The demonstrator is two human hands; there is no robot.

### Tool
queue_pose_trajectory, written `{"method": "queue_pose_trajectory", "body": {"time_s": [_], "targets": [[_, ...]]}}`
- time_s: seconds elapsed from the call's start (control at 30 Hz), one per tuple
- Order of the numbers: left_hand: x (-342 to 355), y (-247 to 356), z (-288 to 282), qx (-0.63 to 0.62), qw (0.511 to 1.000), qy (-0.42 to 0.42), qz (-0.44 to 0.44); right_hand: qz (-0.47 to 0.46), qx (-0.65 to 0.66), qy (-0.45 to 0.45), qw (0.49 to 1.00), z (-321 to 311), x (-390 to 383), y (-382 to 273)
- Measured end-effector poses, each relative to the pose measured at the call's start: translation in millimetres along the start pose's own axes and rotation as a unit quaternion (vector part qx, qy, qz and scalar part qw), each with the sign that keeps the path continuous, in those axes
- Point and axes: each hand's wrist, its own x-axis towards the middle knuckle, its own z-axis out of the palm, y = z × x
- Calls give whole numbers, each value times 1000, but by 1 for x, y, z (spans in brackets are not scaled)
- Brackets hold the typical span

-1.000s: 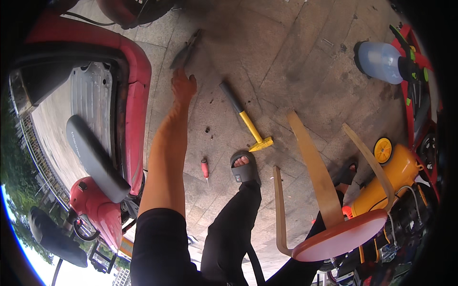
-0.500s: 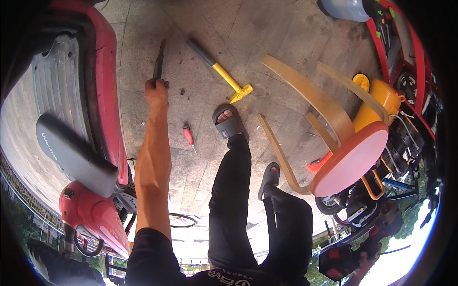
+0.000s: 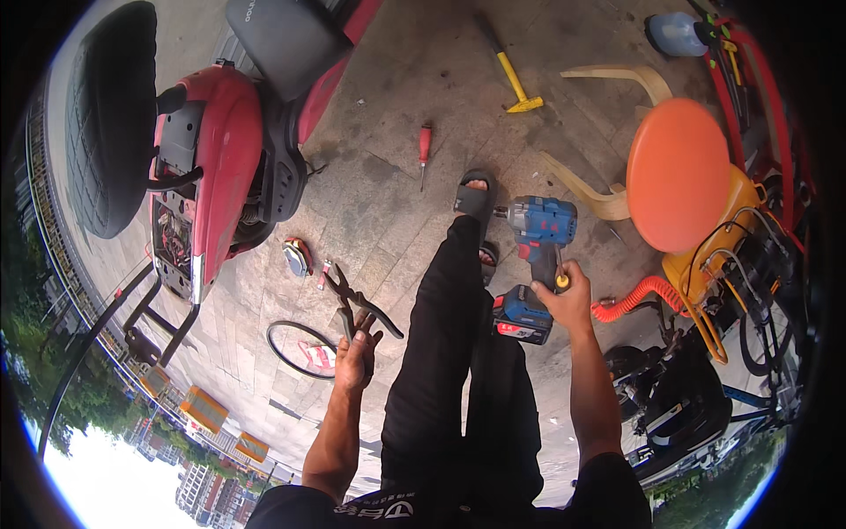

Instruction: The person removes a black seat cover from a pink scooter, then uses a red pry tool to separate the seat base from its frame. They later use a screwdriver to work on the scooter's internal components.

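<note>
My left hand is closed around a pair of dark pliers, whose arms spread apart above the fingers. In my right hand is a blue cordless impact driver with a battery at its base; its nose points left. A small yellow-handled tool, probably a screwdriver, is gripped along with it. Both tools are held up over the ground near my legs. On the paving beyond lie a red-handled screwdriver and a yellow hammer with a dark grip.
A red scooter with its seat raised stands at left. Near it lie a tape measure and a black ring. An orange-topped stool, a coiled orange hose and a yellow machine occupy the right.
Earlier my left arm stretched far forward, gripping a dark bar at the ground. Now it is drawn back with pliers; my right hand with the impact driver has come in. The view has turned left.
</note>
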Motion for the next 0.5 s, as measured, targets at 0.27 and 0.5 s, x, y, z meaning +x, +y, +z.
{"method": "queue_pose_trajectory", "body": {"time_s": [0.27,0.5], "targets": [[11,-36,-84,-127,980,-144,46,3,-65,66,996,241,161,143],[27,-89,-160,-216,966,-144,6,-120,75,91,986,321,232,210]]}}
